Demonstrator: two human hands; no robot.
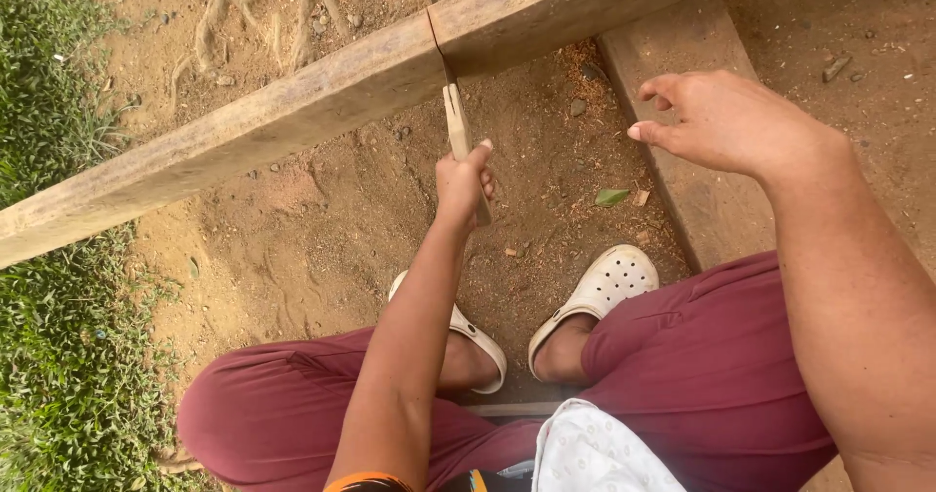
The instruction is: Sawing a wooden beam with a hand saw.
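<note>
A long weathered wooden beam (292,112) runs across the view from lower left to upper right, with a narrow cut through it near the middle. A hand saw with a pale wooden handle (455,121) sits in that cut, its blade mostly hidden behind the beam. My left hand (464,185) is shut on the saw handle just below the beam. Off to the right, my right hand (726,121) hovers open, fingers loosely curled, above a shorter plank (717,209) and touching nothing.
I sit with maroon trousers and white clogs (609,282) on sandy soil (322,229). Sawdust and a green leaf (611,196) lie under the cut. Grass (49,355) borders the left side. Tree roots (263,4) show beyond the beam.
</note>
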